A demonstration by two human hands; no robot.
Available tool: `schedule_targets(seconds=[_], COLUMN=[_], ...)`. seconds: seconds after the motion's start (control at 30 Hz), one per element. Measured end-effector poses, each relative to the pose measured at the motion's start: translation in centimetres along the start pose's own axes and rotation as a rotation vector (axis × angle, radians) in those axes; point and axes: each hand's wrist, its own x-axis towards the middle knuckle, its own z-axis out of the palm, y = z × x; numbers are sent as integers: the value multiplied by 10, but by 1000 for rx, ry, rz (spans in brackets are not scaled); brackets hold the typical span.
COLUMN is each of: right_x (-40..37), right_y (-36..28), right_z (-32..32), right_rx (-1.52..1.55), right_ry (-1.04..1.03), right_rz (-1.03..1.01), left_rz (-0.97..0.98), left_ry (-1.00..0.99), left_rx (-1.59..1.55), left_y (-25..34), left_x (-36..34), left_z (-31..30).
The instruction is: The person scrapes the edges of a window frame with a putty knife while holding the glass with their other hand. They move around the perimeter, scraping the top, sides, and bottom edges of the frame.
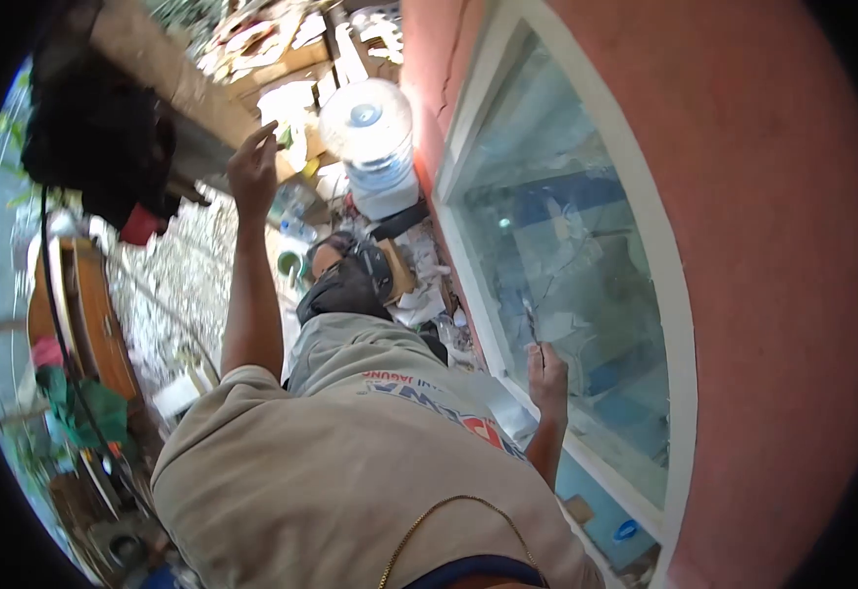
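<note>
My left hand (254, 169) is raised near a wooden beam (159, 59), its fingers stretched out and apart with nothing in them. In front of the window (556, 216), my right hand (547, 378) is closed around a slim stick-like tool (532, 322) with a pale tip pointing up toward the glass. What kind of tool it is I cannot tell. A white frame (682, 393) surrounds the glass, which shows blurred reflections.
A large clear water jug (380, 162) stands ahead against the pink wall (782, 245). Around my feet are a green cup (289, 263), a plastic bottle (298, 230) and scattered litter. A black bundle (95, 137) hangs at upper left, with a cable (48, 255) running down.
</note>
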Motion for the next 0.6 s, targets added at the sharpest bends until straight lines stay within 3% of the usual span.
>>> schedule_targets(seconds=[0.07, 0.1, 0.13, 0.2, 0.23, 0.27, 0.33, 0.4, 0.43, 0.47, 0.5, 0.6], right_x=[16, 27, 44, 84, 103, 122, 143, 174, 186, 197, 206, 226], right_y=[-25, -27, -23, -47, -74, -101, -161, -208, -226, -236, -242, -252], right_z=[17, 34, 58, 96, 101, 106, 102, 102, 98, 98, 99, 100], right_rx=[265, 328, 278, -14, 154, 327, 978, 1017, 1030, 1023, 1046, 1129], right_ry=[-57, -3, 88, 548, 579, 618, 458, 644, 707, 718, 766, 787], right_rz=[160, 109, -29, -397, -357, -324, -94, -185, -218, -217, -273, -249], left_rz=[-2, 55, 32, 24, 79, 147, 215, 297, 395, 498, 667, 727], left_ry=[-74, -95, -139, -249, -269, -289, -340, -398, -426, -426, -415, -448], left_rx=[-27, -3, -42, -92, -110, -167, -185, -208, -312, -226, -430, -634], left_y=[-26, -52, -40, -55, -60, -42, -25, 6, 30, 60, 78, 127], left_x=[34, 53, 63, 97, 112, 127, 153, 171, 175, 179, 185, 204], left_z=[16, 25, 37, 60, 72, 84, 107, 129, 139, 142, 153, 179])
